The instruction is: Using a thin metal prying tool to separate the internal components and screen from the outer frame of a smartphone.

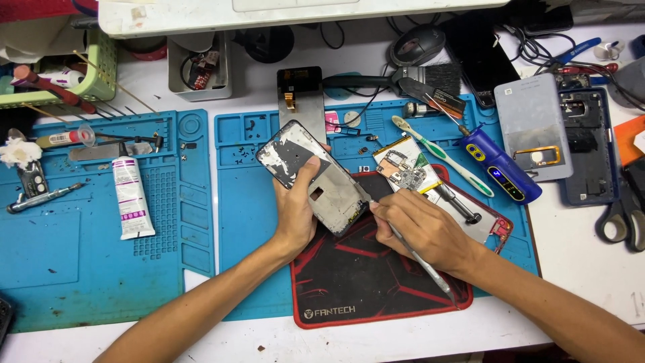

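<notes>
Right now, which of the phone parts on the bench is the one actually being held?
The bare metal phone frame, tilted up in the left hand. The grey back cover and dark screen panel lie flat on the mats, untouched.

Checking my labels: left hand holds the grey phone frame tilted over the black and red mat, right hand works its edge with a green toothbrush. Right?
One thing is wrong. In the head view the right hand holds a thin silver metal tool, not the green toothbrush, which lies untouched on the blue mat. The left hand does hold the grey phone frame tilted over the black and red mat.
</notes>
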